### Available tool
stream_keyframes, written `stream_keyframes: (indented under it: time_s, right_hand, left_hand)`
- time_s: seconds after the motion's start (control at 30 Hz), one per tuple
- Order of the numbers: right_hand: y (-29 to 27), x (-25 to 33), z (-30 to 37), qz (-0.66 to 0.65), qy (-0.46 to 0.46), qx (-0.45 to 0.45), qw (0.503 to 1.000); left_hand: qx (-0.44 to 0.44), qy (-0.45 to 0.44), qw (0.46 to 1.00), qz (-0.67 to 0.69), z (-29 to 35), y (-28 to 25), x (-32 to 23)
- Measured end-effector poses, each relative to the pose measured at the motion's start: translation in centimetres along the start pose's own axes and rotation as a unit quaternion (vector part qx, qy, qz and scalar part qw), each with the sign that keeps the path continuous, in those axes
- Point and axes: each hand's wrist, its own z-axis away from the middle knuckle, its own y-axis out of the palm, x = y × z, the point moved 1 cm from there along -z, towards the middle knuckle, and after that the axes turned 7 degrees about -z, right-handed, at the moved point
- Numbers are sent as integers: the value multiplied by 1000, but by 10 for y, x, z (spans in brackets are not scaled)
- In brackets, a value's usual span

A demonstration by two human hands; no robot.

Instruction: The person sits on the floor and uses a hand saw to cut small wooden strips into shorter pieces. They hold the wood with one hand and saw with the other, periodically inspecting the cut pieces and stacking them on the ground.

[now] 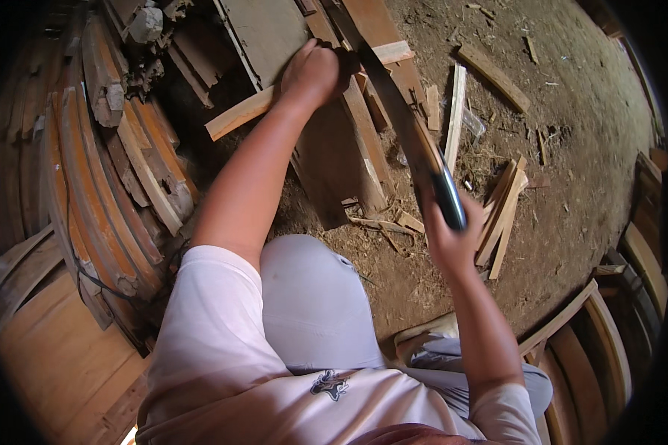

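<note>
My left hand (315, 74) is closed on a pale wooden strip (241, 113), pressing it down across longer brown boards (367, 144). The strip sticks out on both sides of the hand. My right hand (453, 241) grips the dark, shiny handle of what looks like a handsaw (404, 122). Its long blade runs away from me and crosses the strip just right of my left hand. Motion blurs the blade, so its teeth cannot be made out. My left fingertips are hidden behind the hand.
Curved wooden beams (89, 193) are stacked at the left, with a dark cable over them. Cut sticks (505, 211) and a loose board (493, 78) lie on the dirt floor (571, 163) at the right. More curved timber (575, 371) stands at the lower right.
</note>
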Motion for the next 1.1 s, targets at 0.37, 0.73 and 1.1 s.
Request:
stream_keyframes:
  time_s: [0.37,0.73,1.1]
  right_hand:
    - [-11,-9,37,0,4,-2,1000]
    - [10,-26,-20,3,-41,-4,999]
    - [26,-10,-54,-7,-5,-14,1000]
  left_hand:
    - [85,-31,994,-56,-4,-2,-2]
    - [42,-14,998,-44,-8,-11,-11]
    - [-8,-25,1000,-9,-5,-2,-7]
